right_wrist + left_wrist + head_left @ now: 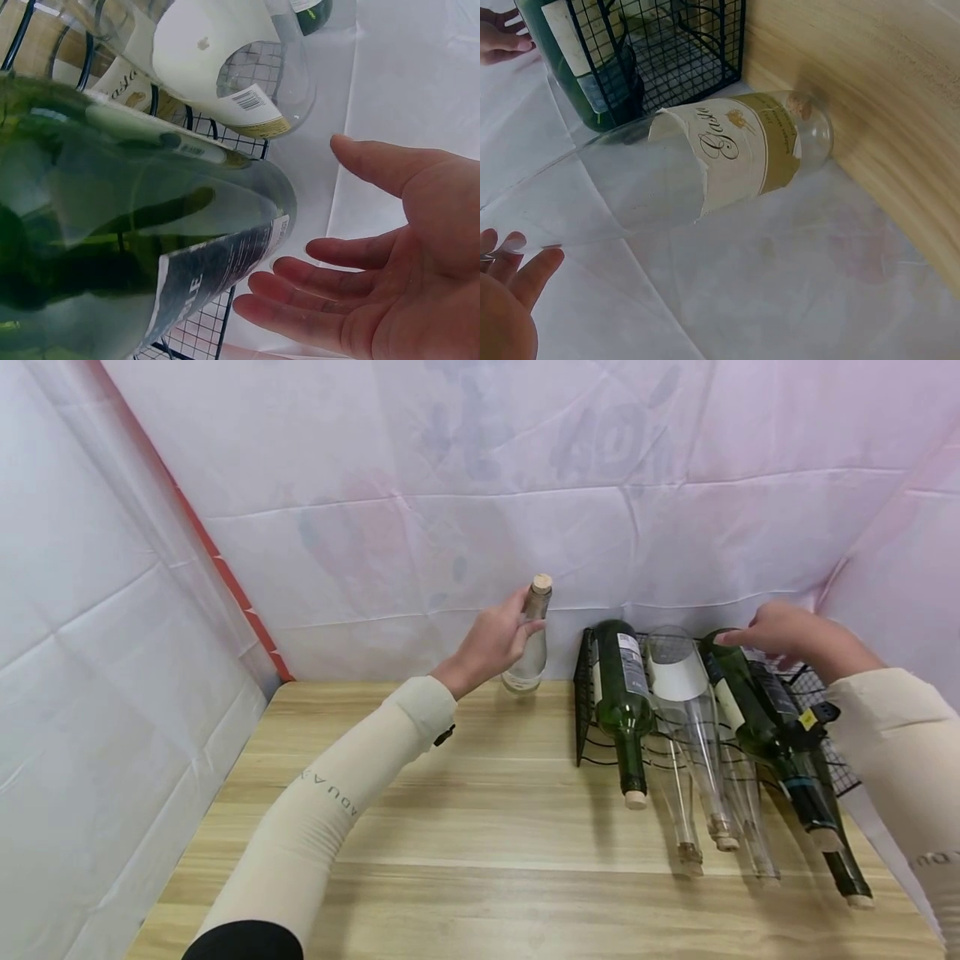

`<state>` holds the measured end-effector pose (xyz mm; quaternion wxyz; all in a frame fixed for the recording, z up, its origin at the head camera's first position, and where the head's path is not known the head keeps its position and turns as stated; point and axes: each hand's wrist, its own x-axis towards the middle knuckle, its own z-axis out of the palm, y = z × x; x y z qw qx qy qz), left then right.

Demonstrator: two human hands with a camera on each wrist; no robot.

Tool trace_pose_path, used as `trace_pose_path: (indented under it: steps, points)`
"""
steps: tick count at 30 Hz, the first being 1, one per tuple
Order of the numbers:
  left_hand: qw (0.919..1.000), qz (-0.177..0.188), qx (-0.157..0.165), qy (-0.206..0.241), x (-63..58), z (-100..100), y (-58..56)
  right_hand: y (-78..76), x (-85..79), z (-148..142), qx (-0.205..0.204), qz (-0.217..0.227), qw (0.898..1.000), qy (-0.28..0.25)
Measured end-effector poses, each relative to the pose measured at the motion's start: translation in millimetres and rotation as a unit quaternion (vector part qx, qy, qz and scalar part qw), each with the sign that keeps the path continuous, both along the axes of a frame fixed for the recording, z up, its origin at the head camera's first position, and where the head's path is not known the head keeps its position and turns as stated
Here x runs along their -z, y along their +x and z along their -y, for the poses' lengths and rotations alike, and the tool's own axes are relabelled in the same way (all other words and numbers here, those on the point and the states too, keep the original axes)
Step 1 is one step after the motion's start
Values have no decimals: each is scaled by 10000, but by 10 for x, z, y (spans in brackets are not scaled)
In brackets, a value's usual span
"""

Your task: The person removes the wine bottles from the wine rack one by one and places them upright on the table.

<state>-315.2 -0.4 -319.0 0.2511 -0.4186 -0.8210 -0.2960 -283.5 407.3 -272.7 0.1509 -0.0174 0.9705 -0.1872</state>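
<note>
My left hand [491, 643] grips a clear glass wine bottle [531, 664] by its neck, just below the cork stopper [542, 583]. The bottle stands upright at the table's back edge; in the left wrist view its torn cream-and-gold label [731, 146] shows. Over at the rack's right end, my right hand [795, 635] is beside the base of a dark green wine bottle [738, 710]. The right wrist view has the same hand [375, 277] with fingers extended and slightly spread, and nothing in its grasp, next to the green bottle's base [281, 202].
A black wire rack [579, 718] holds several corked bottles lying with necks toward me, among them a green bottle [621, 685] at its left and a clear bottle [678, 681] in the middle. White sheeting [450, 560] hangs behind the wooden table [465, 843].
</note>
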Motion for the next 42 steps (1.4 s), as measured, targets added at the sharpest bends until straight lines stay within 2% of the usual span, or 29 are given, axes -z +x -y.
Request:
trace_pose_path:
  steps: [7,16,21,27,32,42]
  points:
    - [9996,209,-167,90,32,15,-71,-3,29,-40,89,33,10000,-26]
    - [9964,707,-390,250,-9,24,-134,23,46,-27,186,-77,9997,99]
    - [9926,947,-649,383,-28,51,-194,31,33,1,223,69,9997,118]
    - [9866,1273,-860,545,-25,121,-253,-45,61,3,239,333,9989,207]
    - [9851,1328,-924,580,-21,171,-294,-93,97,21,223,446,9985,242]
    - [9839,1332,-1050,558,-62,222,-383,-58,118,122,113,171,9986,496]
